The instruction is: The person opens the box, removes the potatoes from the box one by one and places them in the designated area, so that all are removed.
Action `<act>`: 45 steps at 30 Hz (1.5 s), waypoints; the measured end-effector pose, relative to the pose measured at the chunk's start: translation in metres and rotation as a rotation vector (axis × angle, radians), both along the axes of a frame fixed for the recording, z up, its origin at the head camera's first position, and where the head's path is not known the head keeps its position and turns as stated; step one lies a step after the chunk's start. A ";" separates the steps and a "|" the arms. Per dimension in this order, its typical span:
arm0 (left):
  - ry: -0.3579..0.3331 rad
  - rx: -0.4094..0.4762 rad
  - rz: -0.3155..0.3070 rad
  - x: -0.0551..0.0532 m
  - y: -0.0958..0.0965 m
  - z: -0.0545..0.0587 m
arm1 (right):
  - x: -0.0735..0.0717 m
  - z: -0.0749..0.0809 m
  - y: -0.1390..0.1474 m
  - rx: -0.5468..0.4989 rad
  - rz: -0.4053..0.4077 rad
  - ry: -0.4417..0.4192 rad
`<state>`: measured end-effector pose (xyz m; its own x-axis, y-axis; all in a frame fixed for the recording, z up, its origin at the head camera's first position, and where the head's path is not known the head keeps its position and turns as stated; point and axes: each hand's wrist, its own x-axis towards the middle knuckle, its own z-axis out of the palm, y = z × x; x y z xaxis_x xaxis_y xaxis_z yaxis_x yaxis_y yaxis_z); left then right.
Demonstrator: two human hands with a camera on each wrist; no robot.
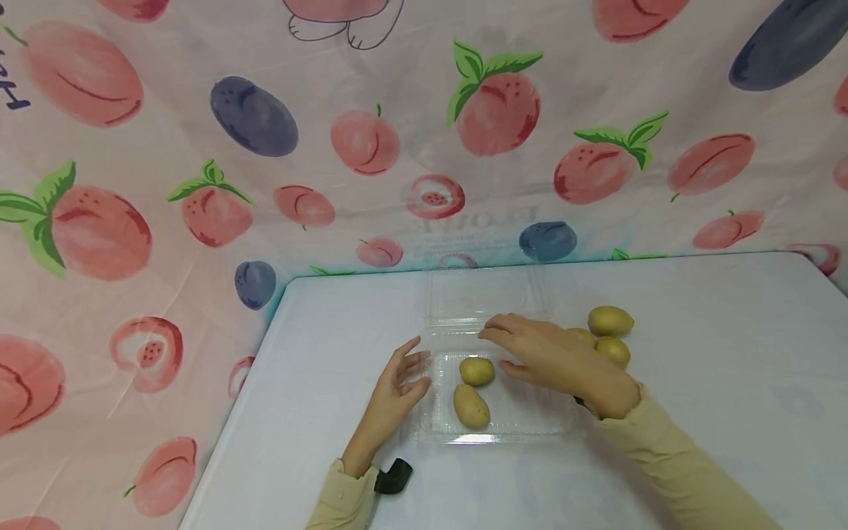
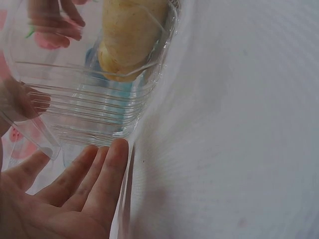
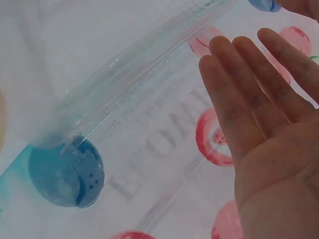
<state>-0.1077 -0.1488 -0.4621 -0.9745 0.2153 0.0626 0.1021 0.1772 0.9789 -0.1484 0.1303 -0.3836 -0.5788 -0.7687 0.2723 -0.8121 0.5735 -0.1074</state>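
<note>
A clear plastic clamshell container [image 1: 523, 423] lies open on the table, its lid [image 1: 486, 294] folded back toward the wall. Two potatoes sit in its base: a small round potato [image 1: 476, 371] and a longer potato [image 1: 471, 407] in front of it. My left hand [image 1: 394, 394] is at the container's left side, fingers extended; in the left wrist view its fingertips [image 2: 118, 149] are right at the ribbed plastic wall. Over the container's right part is my right hand [image 1: 546, 357], holding nothing, its fingers straight in the right wrist view.
Right of the container, three more potatoes [image 1: 610, 321] lie grouped on the white table [image 1: 722, 412], one partly hidden by my right hand. A fruit-print cloth [image 1: 371, 66] hangs behind and to the left of the table. A black wrist device [image 1: 394, 477] sits at my left cuff.
</note>
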 end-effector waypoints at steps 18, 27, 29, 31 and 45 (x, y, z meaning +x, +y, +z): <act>-0.003 -0.001 0.002 -0.002 -0.001 0.000 | -0.003 0.001 -0.019 0.057 0.024 -0.060; -0.003 0.009 0.003 -0.001 -0.001 0.001 | -0.006 -0.006 -0.027 0.092 0.020 -0.109; -0.006 0.007 0.005 -0.001 -0.001 0.001 | -0.007 -0.008 -0.028 0.089 0.033 -0.097; -0.008 0.008 0.004 0.000 -0.001 0.001 | -0.007 -0.011 -0.028 0.089 0.041 -0.085; -0.022 0.004 0.002 0.000 0.000 0.001 | -0.009 -0.021 -0.032 0.111 0.046 -0.171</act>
<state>-0.1081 -0.1492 -0.4614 -0.9760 0.2135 0.0419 0.0800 0.1730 0.9817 -0.1569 0.0985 -0.4049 -0.5727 -0.8153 0.0848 -0.8132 0.5521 -0.1840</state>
